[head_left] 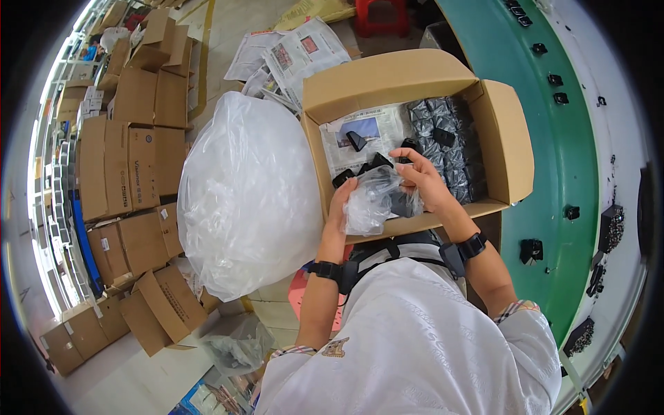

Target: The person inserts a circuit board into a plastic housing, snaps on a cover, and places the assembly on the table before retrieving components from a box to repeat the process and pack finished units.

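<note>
A crumpled clear plastic bag [370, 202] is spread between my two hands, over the near side of an open cardboard box [387, 81]. My left hand [337, 205] is closed on the bag's left side. My right hand [423, 180] pinches its upper right edge with bent fingers. Something dark shows through or behind the plastic near my right palm; I cannot tell which. In the box, several loose black parts [355, 141] lie on newspaper [377, 121]. Rows of black items wrapped in clear plastic [432, 131] fill its right side.
Left of the box stands a big, full bag of clear plastic [252, 200]. Newspaper sheets [304, 59] lie behind it. Stacked cartons [142, 166] line the far left. On the right runs a green work surface [546, 152] with scattered black parts [531, 250]. A red stool [382, 17] stands at the back.
</note>
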Motion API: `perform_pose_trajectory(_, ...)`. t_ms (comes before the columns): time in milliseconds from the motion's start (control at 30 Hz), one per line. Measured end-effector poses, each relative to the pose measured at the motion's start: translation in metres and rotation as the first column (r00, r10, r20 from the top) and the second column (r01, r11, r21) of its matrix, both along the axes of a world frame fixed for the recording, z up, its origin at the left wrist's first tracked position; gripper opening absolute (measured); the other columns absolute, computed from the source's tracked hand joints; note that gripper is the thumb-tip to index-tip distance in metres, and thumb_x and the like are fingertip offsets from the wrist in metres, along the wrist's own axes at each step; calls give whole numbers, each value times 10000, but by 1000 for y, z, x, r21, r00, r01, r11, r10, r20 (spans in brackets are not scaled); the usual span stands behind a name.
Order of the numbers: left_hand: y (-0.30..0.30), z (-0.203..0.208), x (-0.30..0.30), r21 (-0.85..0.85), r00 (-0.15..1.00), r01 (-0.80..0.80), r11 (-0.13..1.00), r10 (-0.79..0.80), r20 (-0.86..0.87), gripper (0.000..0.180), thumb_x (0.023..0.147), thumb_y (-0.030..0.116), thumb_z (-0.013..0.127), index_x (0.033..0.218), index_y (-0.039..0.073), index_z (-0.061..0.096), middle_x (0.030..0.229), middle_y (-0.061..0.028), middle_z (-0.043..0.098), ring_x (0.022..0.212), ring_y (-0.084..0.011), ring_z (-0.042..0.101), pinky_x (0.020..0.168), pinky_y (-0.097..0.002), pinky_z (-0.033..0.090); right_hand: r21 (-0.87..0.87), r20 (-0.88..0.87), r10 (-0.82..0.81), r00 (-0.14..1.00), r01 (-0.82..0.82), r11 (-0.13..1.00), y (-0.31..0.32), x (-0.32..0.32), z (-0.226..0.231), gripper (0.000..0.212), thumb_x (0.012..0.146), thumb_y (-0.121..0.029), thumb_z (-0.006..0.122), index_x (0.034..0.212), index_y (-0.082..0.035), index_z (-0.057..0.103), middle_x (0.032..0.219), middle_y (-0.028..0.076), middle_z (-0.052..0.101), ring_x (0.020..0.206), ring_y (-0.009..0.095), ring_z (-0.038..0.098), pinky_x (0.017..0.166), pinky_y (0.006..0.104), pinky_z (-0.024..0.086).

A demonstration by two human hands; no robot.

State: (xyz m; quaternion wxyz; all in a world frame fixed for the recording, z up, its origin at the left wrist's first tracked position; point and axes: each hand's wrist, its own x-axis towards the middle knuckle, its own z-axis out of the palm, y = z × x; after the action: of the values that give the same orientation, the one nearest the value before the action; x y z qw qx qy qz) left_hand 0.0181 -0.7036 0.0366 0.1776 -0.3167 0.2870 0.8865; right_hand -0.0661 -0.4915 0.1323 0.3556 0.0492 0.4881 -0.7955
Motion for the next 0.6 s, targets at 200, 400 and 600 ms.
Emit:
perform_pose_trajectory(200, 13, -83, 8, -114, 992, 30, 993, -44, -119, 239, 959, 338, 641, 1014, 105, 639, 884, -32, 643, 768, -183, 627, 650, -330, 509, -115, 112, -54, 992, 66, 991, 0, -6, 15, 223, 976, -147, 625, 1193, -109, 588, 692, -116, 429, 528, -8, 329, 517, 163, 313)
perform_pose_trajectory(400, 9, -139, 31, -561, 944, 221, 798, -319, -82, 234, 951, 312, 635, 1048, 100, 613, 920, -45, 599, 771, -227, 576, 661, -358, 477, -141, 117, -122, 986, 138, 980, -9, -17, 3, 187, 982, -154, 620, 1164, -115, 602, 667, -122, 396, 526, -4, 320, 502, 174, 293)
perform_pose_trajectory(600, 8, -81, 27, -815, 900, 154, 558, -419, -117, 232, 975, 285, 628, 1091, 85, 604, 1032, -40, 596, 918, -179, 567, 806, -336, 474, 21, 65, -91, 994, 89, 996, -18, -11, -17, 145, 987, -155, 614, 1131, -133, 618, 684, -118, 402, 552, 3, 334, 533, 189, 316)
